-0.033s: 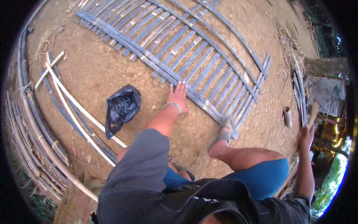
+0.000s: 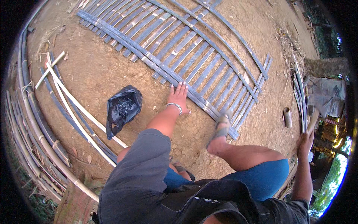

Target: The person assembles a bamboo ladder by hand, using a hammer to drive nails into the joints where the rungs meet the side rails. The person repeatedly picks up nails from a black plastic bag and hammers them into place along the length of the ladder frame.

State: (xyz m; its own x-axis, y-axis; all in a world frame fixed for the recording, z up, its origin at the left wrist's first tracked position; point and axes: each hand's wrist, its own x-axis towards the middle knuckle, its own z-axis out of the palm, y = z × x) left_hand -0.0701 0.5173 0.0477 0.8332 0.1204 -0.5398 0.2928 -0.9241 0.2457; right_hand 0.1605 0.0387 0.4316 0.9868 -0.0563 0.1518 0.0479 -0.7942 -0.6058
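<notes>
Left hand (image 2: 179, 98): frame centre, palm down, fingers spread and flat on the near edge rail of the bamboo panel (image 2: 186, 56). Not gripping anything. Beaded bracelet (image 2: 174, 106) on the wrist.
Bamboo panel: flat on the dirt ground (image 2: 112, 63), runs from top left of frame down to centre right. Grey slats crossed by longer rails; the near rail is the one under the hand.
Right hand (image 2: 305, 142): far right edge of frame, arm stretched out. Closed around the handle of a wooden tool (image 2: 312, 120) that points upward. Tool head hard to make out at the rim.
Right foot (image 2: 222, 128): in a sandal, toes on the lower right corner of the panel, right of the left hand.
Black plastic bag (image 2: 122, 108): crumpled on the dirt, just left of the left forearm, clear of the panel.
Loose bamboo strips (image 2: 74, 100): pale and grey, crossed over each other, left of the bag.
Bamboo poles (image 2: 33, 127): bundle along the left rim of frame.
Short bamboo tube (image 2: 287, 117): on the ground right of the panel, near the right hand.
</notes>
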